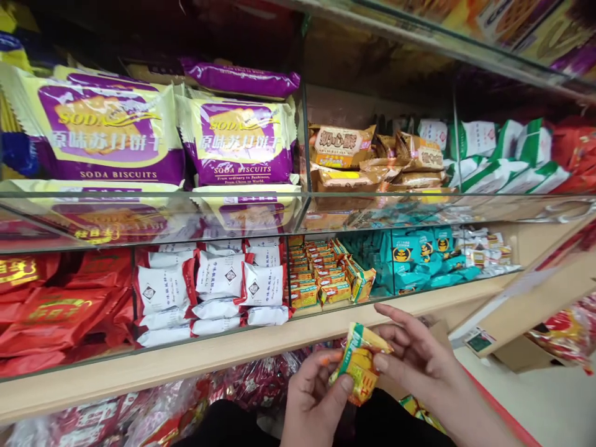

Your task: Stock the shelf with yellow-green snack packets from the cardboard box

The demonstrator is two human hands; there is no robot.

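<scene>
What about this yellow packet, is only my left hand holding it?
No, the left hand and right hand both hold the packet.

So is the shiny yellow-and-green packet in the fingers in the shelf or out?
Out. The left hand and right hand hold the packet in front of the pale wooden shelf edge.

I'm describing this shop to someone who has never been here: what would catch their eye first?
Probably the big purple-and-cream soda biscuit packs at upper left, far larger than most packets around them. Next, the small yellow-and-green packet at lower centre, held by the left hand and right hand. Then the bright red packets at lower left.
</scene>
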